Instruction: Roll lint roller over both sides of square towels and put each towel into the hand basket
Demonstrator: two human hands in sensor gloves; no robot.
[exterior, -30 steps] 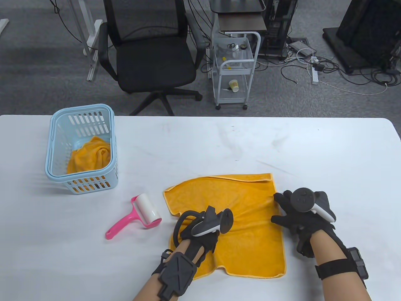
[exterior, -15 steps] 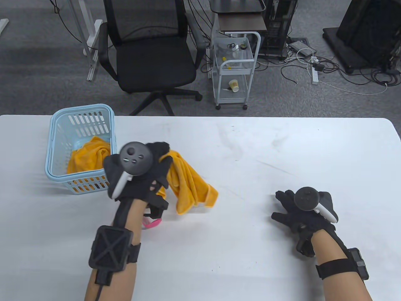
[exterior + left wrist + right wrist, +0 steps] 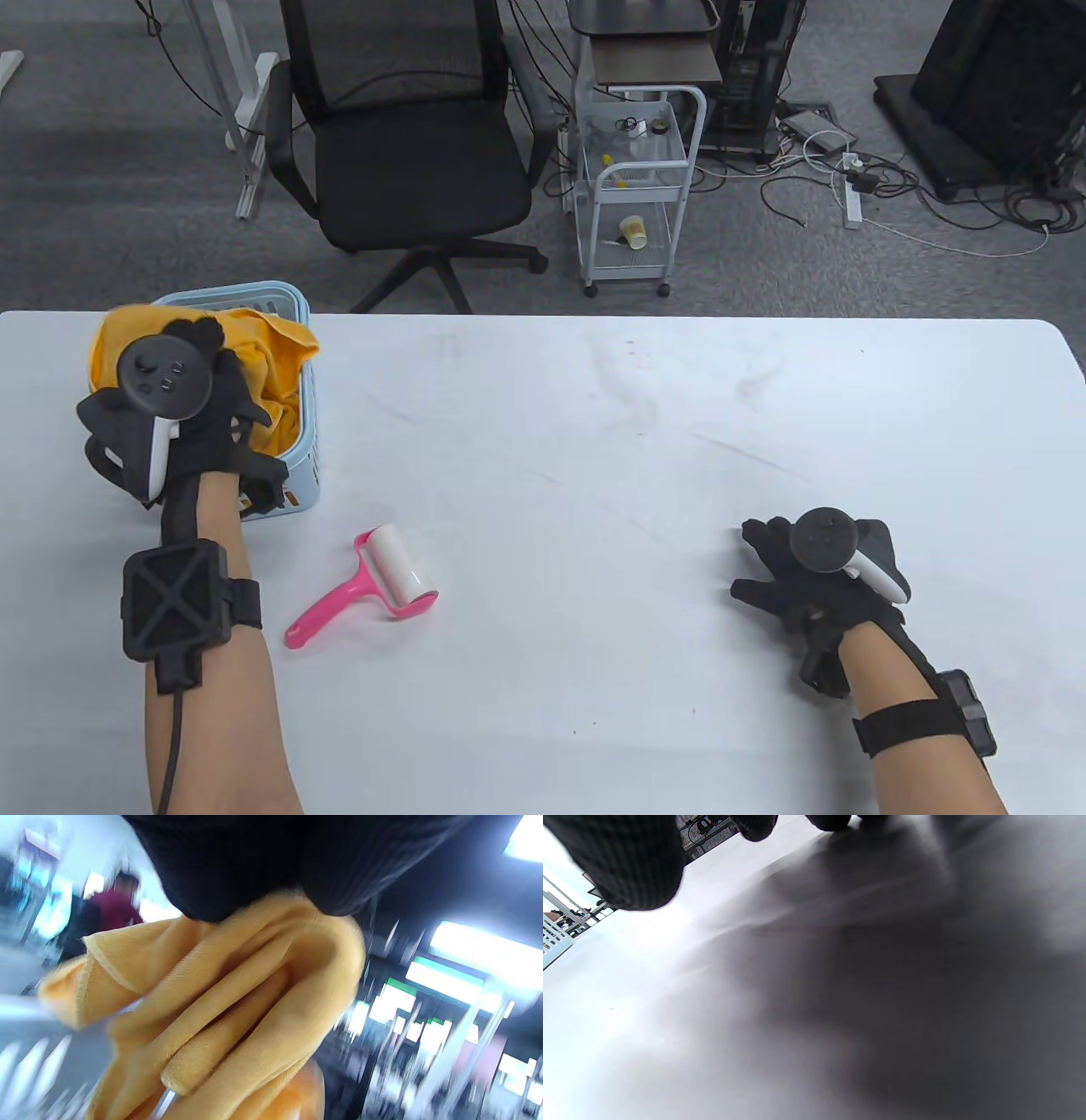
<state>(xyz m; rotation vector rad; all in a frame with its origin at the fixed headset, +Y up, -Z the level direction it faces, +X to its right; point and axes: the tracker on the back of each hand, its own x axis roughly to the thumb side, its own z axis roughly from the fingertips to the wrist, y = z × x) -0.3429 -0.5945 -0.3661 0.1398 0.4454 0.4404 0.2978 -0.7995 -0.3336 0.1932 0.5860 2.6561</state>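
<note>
My left hand (image 3: 199,340) grips a bunched orange towel (image 3: 263,344) over the light blue hand basket (image 3: 301,488) at the table's left. The cloth drapes across the basket's top and hides what lies inside. In the left wrist view the orange towel (image 3: 237,997) hangs in folds right under my gloved fingers (image 3: 237,861). A pink lint roller (image 3: 365,586) with a white roll lies on the table in front of the basket. My right hand (image 3: 764,560) rests flat on the white table at the right, holding nothing.
A black office chair (image 3: 399,144) and a white wire cart (image 3: 636,187) stand on the floor beyond the table's far edge. Cables lie on the floor at the back right. The table's (image 3: 594,424) surface is white and bare between the roller and my right hand.
My left hand gathered the towel off the table in front of me, lifted it and carried it left to above the basket. The right hand stayed where it was.
</note>
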